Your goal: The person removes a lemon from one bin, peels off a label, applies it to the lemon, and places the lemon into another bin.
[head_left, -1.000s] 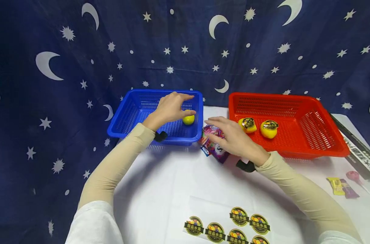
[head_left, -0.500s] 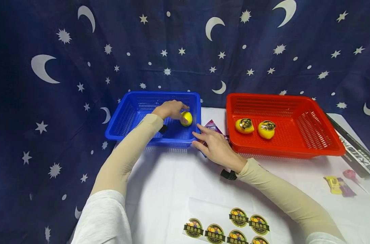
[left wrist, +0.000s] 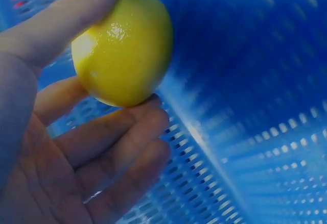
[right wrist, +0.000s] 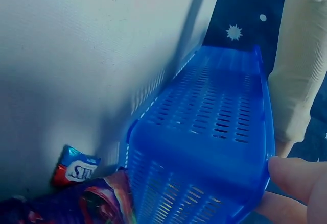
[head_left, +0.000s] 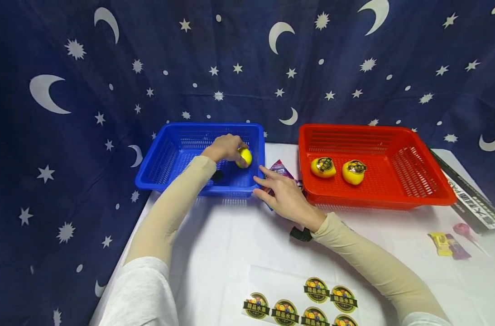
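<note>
A yellow lemon (head_left: pixel 245 158) sits in the grip of my left hand (head_left: pixel 226 148), inside the blue basket (head_left: pixel 198 187) near its right wall. In the left wrist view, the thumb lies along one side of the lemon (left wrist: pixel 127 50) and the fingers support it from beneath; its green stem end shows. My right hand (head_left: pixel 285 194) touches the blue basket's near right corner, extended fingertips on the rim. Under and behind that hand lies a purple candy bag (head_left: pixel 281 168), partly hidden. In the right wrist view, the bag (right wrist: pixel 76 203) lies beside the basket's outer wall.
The red basket (head_left: pixel 377 198) on the right holds two lemons (head_left: pixel 323 167) with round stickers. A sticker sheet (head_left: pixel 267 276) lies in front. Wrapped candies (head_left: pixel 440 243), a lollipop (head_left: pixel 461 229) and a long black-and-white box (head_left: pixel 475 208) are at the right. A starry curtain (head_left: pixel 239 45) hangs behind.
My left hand has lowered into the blue basket and taken hold of the lemon. My right hand has moved left, from over the candy bag to the blue basket's rim.
</note>
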{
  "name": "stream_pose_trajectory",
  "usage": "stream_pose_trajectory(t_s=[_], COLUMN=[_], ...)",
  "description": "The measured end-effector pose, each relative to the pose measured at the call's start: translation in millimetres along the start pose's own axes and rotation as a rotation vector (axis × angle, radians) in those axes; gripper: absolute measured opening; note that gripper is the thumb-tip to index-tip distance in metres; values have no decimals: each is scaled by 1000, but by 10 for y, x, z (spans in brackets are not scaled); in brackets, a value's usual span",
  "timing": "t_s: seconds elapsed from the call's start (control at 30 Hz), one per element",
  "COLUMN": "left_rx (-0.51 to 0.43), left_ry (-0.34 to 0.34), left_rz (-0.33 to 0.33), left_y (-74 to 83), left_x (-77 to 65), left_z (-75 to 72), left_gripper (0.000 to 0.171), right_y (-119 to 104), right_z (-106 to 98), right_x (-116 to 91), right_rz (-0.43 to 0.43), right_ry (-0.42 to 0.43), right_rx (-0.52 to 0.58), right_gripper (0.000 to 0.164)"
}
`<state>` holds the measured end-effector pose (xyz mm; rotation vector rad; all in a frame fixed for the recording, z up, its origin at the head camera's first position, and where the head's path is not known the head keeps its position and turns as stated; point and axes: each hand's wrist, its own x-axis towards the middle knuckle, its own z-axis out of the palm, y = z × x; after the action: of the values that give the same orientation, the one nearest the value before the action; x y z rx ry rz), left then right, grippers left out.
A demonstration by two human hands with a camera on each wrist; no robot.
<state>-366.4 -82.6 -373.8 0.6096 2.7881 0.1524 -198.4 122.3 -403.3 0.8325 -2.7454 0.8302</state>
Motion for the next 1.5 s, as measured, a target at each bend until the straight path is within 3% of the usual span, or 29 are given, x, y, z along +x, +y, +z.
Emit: stream_pose_trajectory(t_s=[0.17, 0.33, 0.4, 0.5, 0.63, 0.77, 0.9, 1.1, 1.3, 1.5], left_rx=[-36, -173, -230, -283, -308, -284, -239, -185, -192, -188], left_ry=[106, 317, 417, 541, 586, 503, 417, 357, 311, 249], left_rz=[29, 188, 273, 413, 561, 563, 506, 462, 426, 395], left_y=[31, 159, 251, 460, 794, 1032, 1147, 1215, 1219, 1229], left_x=[-258, -800, -1072, -1444, -1721, -1745, -1672, -1600, -1587, -1607], left_z=[-187, -255, -163, 111, 634, 1074, 1277, 1339, 1407, 1393], left_gripper=[76, 78, 76, 75, 76, 78, 78, 80, 81, 82], right_y=[65, 135, 146, 161, 181, 208, 253, 292, 318, 322], right_z=[-19, -174, -241, -294, -277, -206, -117, -31, -30, -283], right_x=[-108, -458, -645, -910, -1155, -1265, -1313, -1340, -1340, -1365], right_rz=[-1, 4, 33, 60, 24, -22, -13, 44, 71, 68], right_ry=[10, 26, 23, 2, -27, -61, -85, -69, -104, -209], right_rx=[76, 163, 184, 235, 340, 397, 391, 291, 137, 103], right_gripper=[47, 50, 52, 57, 67, 70, 63, 62, 65, 61])
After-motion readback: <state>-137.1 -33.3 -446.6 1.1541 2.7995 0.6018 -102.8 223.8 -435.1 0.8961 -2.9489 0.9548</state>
